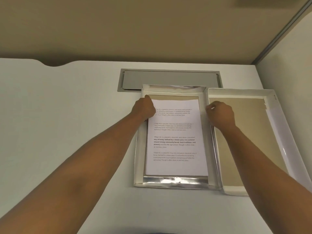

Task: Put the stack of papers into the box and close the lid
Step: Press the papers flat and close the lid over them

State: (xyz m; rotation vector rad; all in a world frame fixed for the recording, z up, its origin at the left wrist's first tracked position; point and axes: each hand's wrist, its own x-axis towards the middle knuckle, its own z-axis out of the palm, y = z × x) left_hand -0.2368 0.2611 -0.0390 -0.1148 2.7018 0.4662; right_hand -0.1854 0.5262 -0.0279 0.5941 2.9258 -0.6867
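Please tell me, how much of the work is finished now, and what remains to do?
Done: the stack of papers already lies inside the open box. In hand: the left hand and right hand are at the sheets' far corners, apparently settling them. Left: the lid lies open-side up to the box's right and must be put on.

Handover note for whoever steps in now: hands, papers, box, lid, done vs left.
Left hand: on the far left corner of the stack of papers, grip hidden.
Right hand: curled at the box right wall, far end; grip unclear.
Papers lie printed side up inside the box, on the desk.
Lid sits inside-up, right of the box, alongside it.
Done: papers in.
Left: let go, put the lid on.
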